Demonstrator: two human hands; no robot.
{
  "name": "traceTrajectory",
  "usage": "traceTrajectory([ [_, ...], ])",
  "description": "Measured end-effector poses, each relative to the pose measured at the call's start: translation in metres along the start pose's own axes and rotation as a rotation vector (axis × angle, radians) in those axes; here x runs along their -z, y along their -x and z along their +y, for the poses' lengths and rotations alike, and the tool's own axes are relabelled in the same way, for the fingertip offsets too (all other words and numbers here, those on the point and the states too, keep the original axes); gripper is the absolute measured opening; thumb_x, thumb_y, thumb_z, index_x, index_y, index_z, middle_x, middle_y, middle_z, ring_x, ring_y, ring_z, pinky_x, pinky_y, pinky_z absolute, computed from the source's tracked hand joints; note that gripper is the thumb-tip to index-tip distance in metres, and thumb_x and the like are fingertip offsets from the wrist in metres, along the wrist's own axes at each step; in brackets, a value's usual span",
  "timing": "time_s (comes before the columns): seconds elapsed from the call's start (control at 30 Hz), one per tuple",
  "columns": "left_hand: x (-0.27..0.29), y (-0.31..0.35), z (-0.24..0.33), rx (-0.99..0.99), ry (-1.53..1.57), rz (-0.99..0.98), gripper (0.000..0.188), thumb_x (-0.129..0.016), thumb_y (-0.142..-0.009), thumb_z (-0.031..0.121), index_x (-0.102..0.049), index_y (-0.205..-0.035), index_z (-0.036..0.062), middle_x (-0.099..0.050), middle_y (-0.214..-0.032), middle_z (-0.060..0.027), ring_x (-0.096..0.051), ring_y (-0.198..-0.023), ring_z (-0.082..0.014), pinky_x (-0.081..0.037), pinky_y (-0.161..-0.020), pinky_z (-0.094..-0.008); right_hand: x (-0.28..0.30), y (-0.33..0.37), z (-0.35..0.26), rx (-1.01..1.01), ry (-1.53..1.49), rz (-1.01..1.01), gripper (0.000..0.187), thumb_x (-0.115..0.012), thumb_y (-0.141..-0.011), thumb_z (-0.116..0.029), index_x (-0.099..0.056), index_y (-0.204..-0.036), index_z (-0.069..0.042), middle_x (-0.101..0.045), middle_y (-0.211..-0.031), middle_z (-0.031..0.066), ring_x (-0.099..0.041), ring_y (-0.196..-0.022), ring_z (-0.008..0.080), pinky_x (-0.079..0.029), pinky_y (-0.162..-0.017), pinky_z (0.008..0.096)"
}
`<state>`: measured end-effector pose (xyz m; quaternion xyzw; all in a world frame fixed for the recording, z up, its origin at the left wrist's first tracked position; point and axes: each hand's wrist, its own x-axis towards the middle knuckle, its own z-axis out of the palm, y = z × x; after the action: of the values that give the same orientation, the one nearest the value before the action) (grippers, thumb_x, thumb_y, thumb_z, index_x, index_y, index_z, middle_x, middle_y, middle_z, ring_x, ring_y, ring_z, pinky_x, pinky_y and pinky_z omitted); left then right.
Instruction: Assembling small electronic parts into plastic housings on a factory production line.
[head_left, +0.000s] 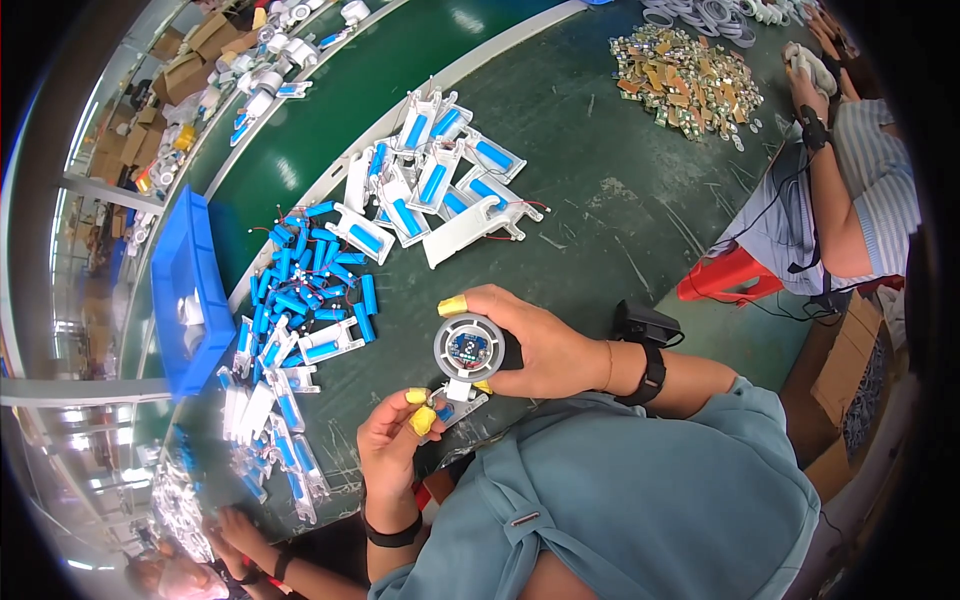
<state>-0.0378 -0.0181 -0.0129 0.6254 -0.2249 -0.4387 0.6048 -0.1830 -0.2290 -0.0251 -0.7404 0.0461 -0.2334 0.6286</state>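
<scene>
The right hand (545, 350) grips the round unit (468, 347) over the table (600, 210), close to its near edge; the far side of the unit and most of the gripping fingers are hidden. The left hand (388, 440) has its taped fingertips (423, 420) bunched just beside the unit's white neck (459, 390); whether they pinch anything cannot be told. Behind them lies a white housing (468, 407), partly covered; whether it joins the neck is unclear. The unit's open face, showing a circuit board, points up, and its neck points toward the near edge. The housing's long axis slants, roughly along that edge. Farther left on the table, blue cells (367, 295) overlap, many partly buried. The co-worker (870, 200) beyond the right edge is cut off by the dark rim.
</scene>
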Motion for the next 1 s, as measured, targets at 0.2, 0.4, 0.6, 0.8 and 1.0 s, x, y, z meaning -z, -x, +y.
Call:
traceTrajectory([
  [0.2, 0.0006, -0.0007, -0.0021, 0.002, -0.002, 0.005, 0.025, -0.062, -0.09, 0.003, -0.061, -0.114, -0.003, -0.069, -0.098, -0.014, -0.066, -0.077, -0.0147, -0.053, -0.068, -0.0245, -0.0009, 0.0007, 0.0005, -0.009, -0.005, 0.005, 0.069, -0.072, -0.071, -0.002, -0.043, -0.134, -0.002, -0.048, -0.121, 0.0146, -0.05, -0.115, 0.0286, -0.04, -0.098, 0.0345],
  [0.4, -0.0009, 0.0001, -0.0009, 0.004, 0.01, 0.009, 0.025, -0.062, -0.09, 0.003, -0.061, -0.114, -0.0033, -0.069, -0.098, -0.0138, -0.066, -0.077, -0.0145, -0.053, -0.068, -0.0247, -0.0013, 0.0001, 0.0002, -0.008, -0.005, 0.003, 0.069, -0.072, -0.071, -0.002, -0.043, -0.134, -0.002, -0.048, -0.121, 0.0147, -0.05, -0.115, 0.0286, -0.04, -0.098, 0.0345],
  [0.6, -0.0052, -0.0016, -0.0016, 0.001, -0.009, 0.064, 0.023, -0.061, -0.088, 0.003, -0.063, -0.11, -0.001, -0.069, -0.093, -0.0135, -0.062, -0.068, -0.0139, -0.048, -0.062, -0.025, -0.0008, -0.0003, 0.0024, -0.002, -0.002, 0.006, 0.069, -0.072, -0.072, -0.002, -0.043, -0.134, -0.002, -0.048, -0.122, 0.0147, -0.05, -0.116, 0.0284, -0.04, -0.099, 0.0345],
  [0.8, -0.0045, -0.0031, -0.0019, 0.01, 0.006, 0.059, 0.024, -0.06, -0.088, 0.003, -0.063, -0.111, -0.0018, -0.068, -0.094, -0.014, -0.061, -0.068, -0.0143, -0.049, -0.063, -0.0254, -0.0003, -0.0005, 0.0032, -0.016, 0.0, 0.004, 0.069, -0.072, -0.072, -0.002, -0.042, -0.134, -0.002, -0.048, -0.123, 0.0148, -0.05, -0.116, 0.0284, -0.04, -0.099, 0.0346],
  [1.0, -0.003, -0.0034, -0.0032, -0.005, 0.014, 0.048, 0.024, -0.06, -0.088, 0.001, -0.062, -0.111, -0.0027, -0.068, -0.094, -0.0149, -0.061, -0.069, -0.0151, -0.049, -0.064, -0.0259, -0.0004, -0.0012, 0.0031, -0.012, -0.002, 0.004, 0.069, -0.072, -0.072, -0.002, -0.042, -0.134, -0.002, -0.048, -0.123, 0.0149, -0.05, -0.117, 0.0288, -0.04, -0.099, 0.0348],
])
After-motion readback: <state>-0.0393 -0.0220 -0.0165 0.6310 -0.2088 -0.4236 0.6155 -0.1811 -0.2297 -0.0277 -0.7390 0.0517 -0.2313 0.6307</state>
